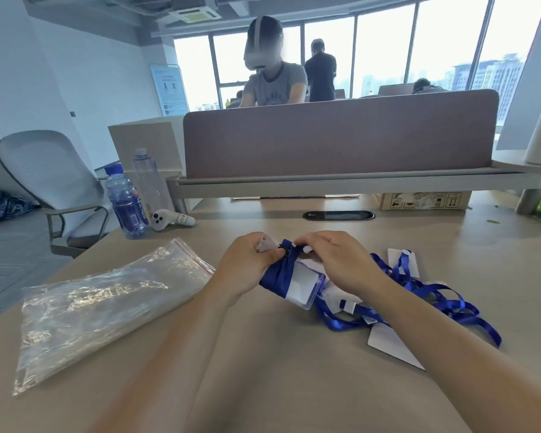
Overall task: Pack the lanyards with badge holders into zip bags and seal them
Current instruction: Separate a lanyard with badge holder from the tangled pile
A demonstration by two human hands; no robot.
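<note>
Centre of the beige desk point(450, 245): the left hand point(247, 267) grips 1 blue ribbon lanyard point(278, 276) wound round its clear plastic badge holder point(306, 284); the right hand point(334, 260) pinches the ribbon end. Slack winding could unravel, or snag the tangled lanyards point(419, 295) alongside, before reaching the clear zip bags point(107, 304) toward the left edge.

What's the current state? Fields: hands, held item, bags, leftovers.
left hand: grips lanyard wound round badge holder
right hand: pinches the lanyard's top end
zip bags: flat on table, left of hands, look empty
pile: loose lanyards with holders, right of hands
</note>
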